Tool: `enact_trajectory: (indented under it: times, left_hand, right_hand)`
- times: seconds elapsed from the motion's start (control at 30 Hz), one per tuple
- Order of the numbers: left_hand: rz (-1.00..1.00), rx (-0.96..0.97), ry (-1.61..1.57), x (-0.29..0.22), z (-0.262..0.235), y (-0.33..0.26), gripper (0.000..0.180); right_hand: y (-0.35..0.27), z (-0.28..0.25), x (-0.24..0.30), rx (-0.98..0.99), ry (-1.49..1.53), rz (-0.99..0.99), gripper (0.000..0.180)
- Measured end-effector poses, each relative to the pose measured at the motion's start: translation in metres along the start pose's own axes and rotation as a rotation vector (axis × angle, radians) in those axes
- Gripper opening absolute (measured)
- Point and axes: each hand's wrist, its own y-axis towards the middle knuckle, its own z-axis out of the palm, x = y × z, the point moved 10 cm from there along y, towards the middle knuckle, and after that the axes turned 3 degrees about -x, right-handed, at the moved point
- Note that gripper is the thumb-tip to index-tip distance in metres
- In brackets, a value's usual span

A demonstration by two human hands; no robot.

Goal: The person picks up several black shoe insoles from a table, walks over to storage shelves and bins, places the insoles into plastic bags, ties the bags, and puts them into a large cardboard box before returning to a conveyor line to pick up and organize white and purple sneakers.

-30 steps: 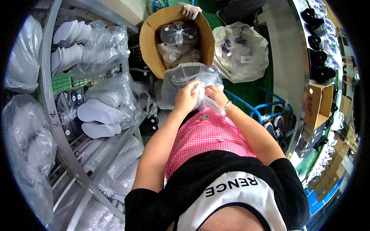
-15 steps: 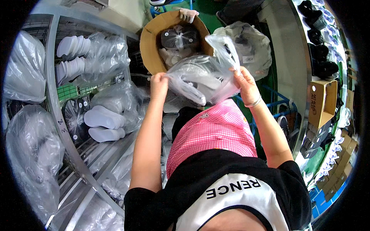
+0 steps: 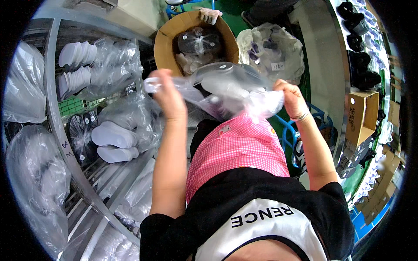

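A clear plastic bag (image 3: 230,80) is stretched sideways between my hands, above my pink checked apron (image 3: 239,148). Pale, sole-shaped pieces and something dark show through its film. My left hand (image 3: 169,96), smeared by motion, is closed around one gathered end, and a twist of plastic sticks out past it. At the opposite end my right hand (image 3: 291,98) pinches the bag's bunched film. Just beyond the bag stands an open cardboard box (image 3: 167,48) holding bagged dark soles (image 3: 198,42).
A metal rack (image 3: 54,87) on the left bears white insoles (image 3: 114,132) and bagged pieces. Right of the box sits a big translucent sack (image 3: 278,48). Along the right side runs a bench with black shoes (image 3: 368,79) and a small carton (image 3: 362,115). A glove (image 3: 211,16) hangs on the box rim.
My hands have spread apart, the left going left and slightly up, the right going right. Between them the bag is pulled wider, and its raised right part has come down.
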Motion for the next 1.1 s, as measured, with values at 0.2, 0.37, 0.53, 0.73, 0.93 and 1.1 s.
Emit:
enact_trajectory:
  times: [0.2, 0.37, 0.53, 0.73, 0.93, 1.1]
  left_hand:
    - [-0.374, 0.319, -0.238, -0.019, -0.011, -0.011, 0.03]
    - [-0.33, 0.476, -0.378, -0.05, 0.015, -0.034, 0.03]
    - [-0.226, 0.457, -0.315, -0.057, 0.02, -0.035, 0.032]
    - [-0.19, 0.507, -0.214, -0.06, 0.022, -0.043, 0.031]
    - [-0.14, 0.526, -0.135, -0.062, 0.027, -0.054, 0.027]
    - [-0.189, 0.488, -0.15, -0.054, 0.009, -0.059, 0.028]
  right_hand:
    - [0.005, -0.019, 0.016, 0.041, -0.391, 0.016, 0.011]
    - [0.019, -0.016, 0.036, 0.133, -0.969, -0.162, 0.011]
    - [0.031, 0.009, 0.036, 0.197, -1.358, -0.2, 0.01]
    - [0.036, 0.088, 0.047, 0.365, -1.21, -0.429, 0.035]
    - [0.074, 0.104, -0.062, 0.479, -1.248, -0.155, 0.028]
    - [-0.046, 0.101, -0.161, 1.449, -1.162, 0.415, 0.027]
